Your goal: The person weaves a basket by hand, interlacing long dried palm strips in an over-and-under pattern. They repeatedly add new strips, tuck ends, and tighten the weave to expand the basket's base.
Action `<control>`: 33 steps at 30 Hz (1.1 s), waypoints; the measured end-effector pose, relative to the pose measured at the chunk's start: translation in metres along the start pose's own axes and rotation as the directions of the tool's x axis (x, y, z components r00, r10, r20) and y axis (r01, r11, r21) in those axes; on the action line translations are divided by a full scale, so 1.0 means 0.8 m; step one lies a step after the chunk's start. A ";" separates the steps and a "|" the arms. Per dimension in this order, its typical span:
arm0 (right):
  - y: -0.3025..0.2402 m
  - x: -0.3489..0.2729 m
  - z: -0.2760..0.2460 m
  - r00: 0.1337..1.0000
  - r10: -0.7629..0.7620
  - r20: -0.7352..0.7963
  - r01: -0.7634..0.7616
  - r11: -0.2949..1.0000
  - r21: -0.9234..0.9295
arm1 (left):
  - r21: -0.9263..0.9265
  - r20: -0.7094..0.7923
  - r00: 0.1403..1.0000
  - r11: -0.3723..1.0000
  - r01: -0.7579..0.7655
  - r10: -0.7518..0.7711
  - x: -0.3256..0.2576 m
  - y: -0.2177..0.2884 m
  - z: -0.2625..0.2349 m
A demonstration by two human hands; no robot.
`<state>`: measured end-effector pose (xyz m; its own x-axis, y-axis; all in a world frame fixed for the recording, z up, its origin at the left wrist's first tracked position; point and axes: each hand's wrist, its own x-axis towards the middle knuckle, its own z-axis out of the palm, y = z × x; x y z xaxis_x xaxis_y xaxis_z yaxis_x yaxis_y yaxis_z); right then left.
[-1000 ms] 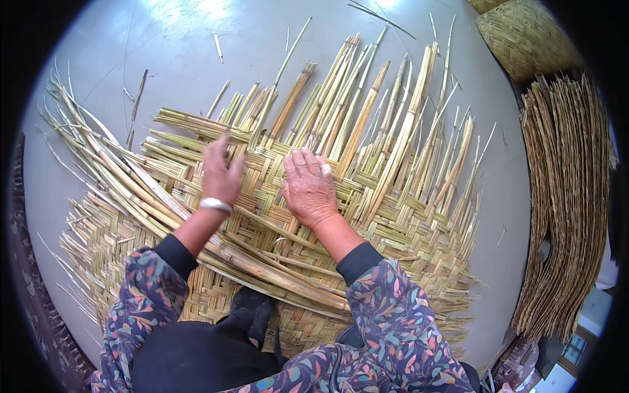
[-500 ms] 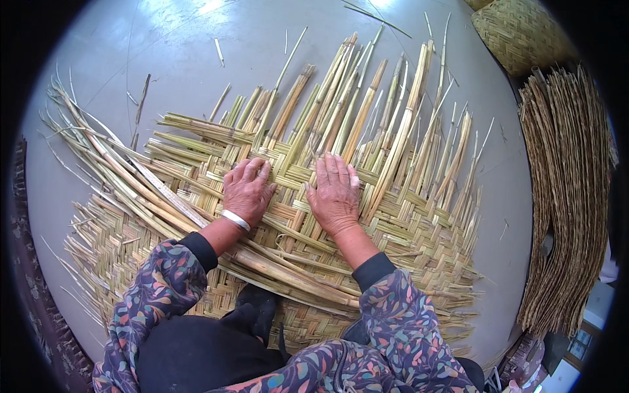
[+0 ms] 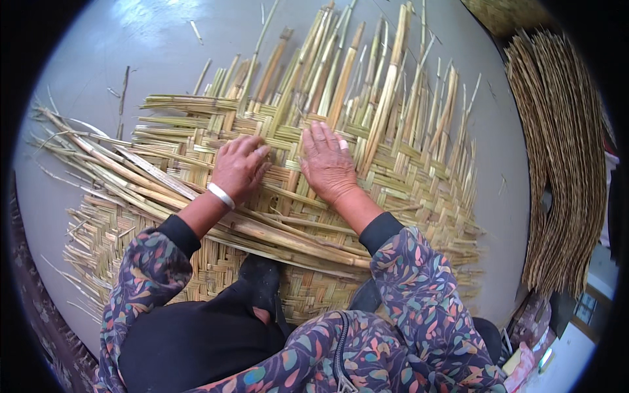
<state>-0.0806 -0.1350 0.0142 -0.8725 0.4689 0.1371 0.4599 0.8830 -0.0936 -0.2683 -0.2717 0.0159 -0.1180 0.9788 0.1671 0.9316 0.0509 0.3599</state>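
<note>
A half-woven mat of split reeds (image 3: 419,190) lies before me, loose strip ends fanning out from its far edge. My right hand (image 3: 329,161) presses palm-down on the weave, its fingers stretched out and a white wrap round one fingertip. Beside it, my left hand (image 3: 240,169) rests on the mat with fingers bent and thumb apart, holding nothing I can see. A white bracelet (image 3: 221,196) circles the left wrist. Under my forearms, a bundle of long loose reeds (image 3: 164,190) runs from far left to near right across the mat.
My feet, in dark shoes (image 3: 260,278), are at the mat's near part. A tall stack of brown reed sheets (image 3: 557,157) stands at the right, with a woven piece (image 3: 517,14) behind it. Scattered reed scraps (image 3: 196,31) lie on the grey floor (image 3: 92,78).
The whole view has shifted, so the mat's far end sits higher in the picture. My left hand's fingers have bent more and drawn slightly away from the right hand, which still lies flat.
</note>
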 end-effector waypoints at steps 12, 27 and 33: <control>-0.108 -0.104 -0.047 0.998 0.036 0.049 -0.060 0.720 0.692 | -0.124 0.124 0.984 0.986 -0.112 0.128 0.005 0.031 -0.010; -0.018 -0.069 -0.046 0.758 0.243 0.605 -0.204 -0.792 0.575 | -0.396 0.441 0.896 0.884 0.251 -0.057 0.080 0.020 -0.083; 0.005 -0.067 -0.057 0.750 0.311 0.584 -0.156 -0.775 0.613 | -0.575 0.586 0.809 0.683 0.450 -0.039 0.093 0.028 -0.085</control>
<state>-0.0242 -0.1558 0.0515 -0.6080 0.6152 -0.5018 -0.3215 -0.7687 -0.5529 -0.2795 -0.2116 0.0992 0.0696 0.9062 -0.4171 0.3856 0.3612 0.8490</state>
